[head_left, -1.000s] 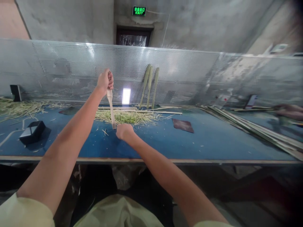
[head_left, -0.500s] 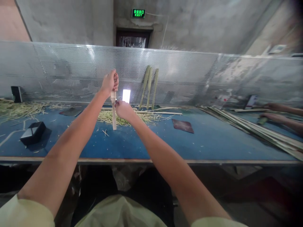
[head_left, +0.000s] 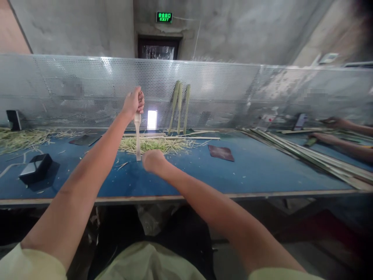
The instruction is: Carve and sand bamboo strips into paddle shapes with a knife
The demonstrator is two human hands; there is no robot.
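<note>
Black box (head_left: 35, 169) at left, contents unclear; pale strip (head_left: 138, 136) near-vertical before shavings (head_left: 166, 146), narrow end down; our left hand (head_left: 135, 102) clenches its top; right hand (head_left: 153, 161) curled beside lower end, we cannot tell if grasping

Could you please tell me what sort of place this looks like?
Probably a handcraft workshop: the blue workbench bears a heap of pale shavings and long, split bamboo-like strips, and the left hand grips a slim paddle-shaped piece.
</note>
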